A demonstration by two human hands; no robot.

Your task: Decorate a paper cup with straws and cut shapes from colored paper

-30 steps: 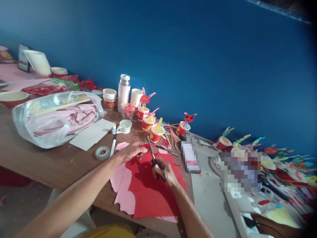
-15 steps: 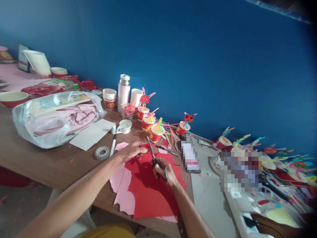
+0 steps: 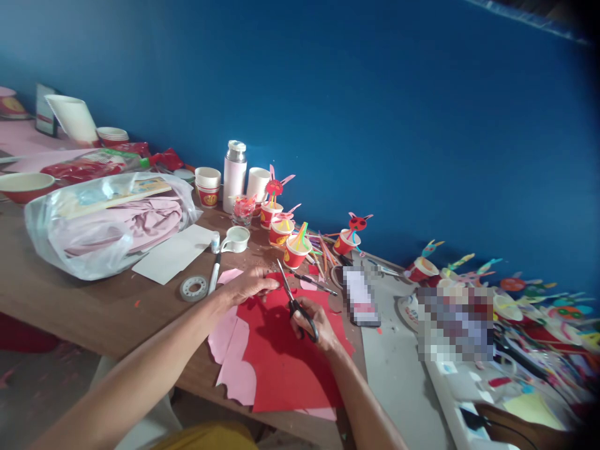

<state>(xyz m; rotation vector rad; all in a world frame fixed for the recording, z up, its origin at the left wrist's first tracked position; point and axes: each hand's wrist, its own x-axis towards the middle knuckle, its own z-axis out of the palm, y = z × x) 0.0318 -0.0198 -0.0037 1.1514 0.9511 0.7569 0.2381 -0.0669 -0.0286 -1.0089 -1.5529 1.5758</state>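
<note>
A red paper sheet point(image 3: 285, 362) lies on pink paper point(image 3: 234, 369) at the near edge of the brown table point(image 3: 94, 300). My left hand point(image 3: 248, 286) rests on the red sheet's far corner, fingers closed on its edge. My right hand point(image 3: 315, 326) grips black-handled scissors point(image 3: 293, 300); the blades point up and away, meeting the red sheet close to my left fingertips.
A tape roll point(image 3: 193, 289), a marker point(image 3: 214, 274), white paper point(image 3: 172, 253) and a clear bag of pink cloth point(image 3: 107, 222) lie left. Red paper cups point(image 3: 296, 251) with craft figures, a white flask point(image 3: 234, 176) and pencils line the blue wall. More crafts crowd the right side.
My right hand has slid slightly right and down with the scissors. The left hand has barely moved.
</note>
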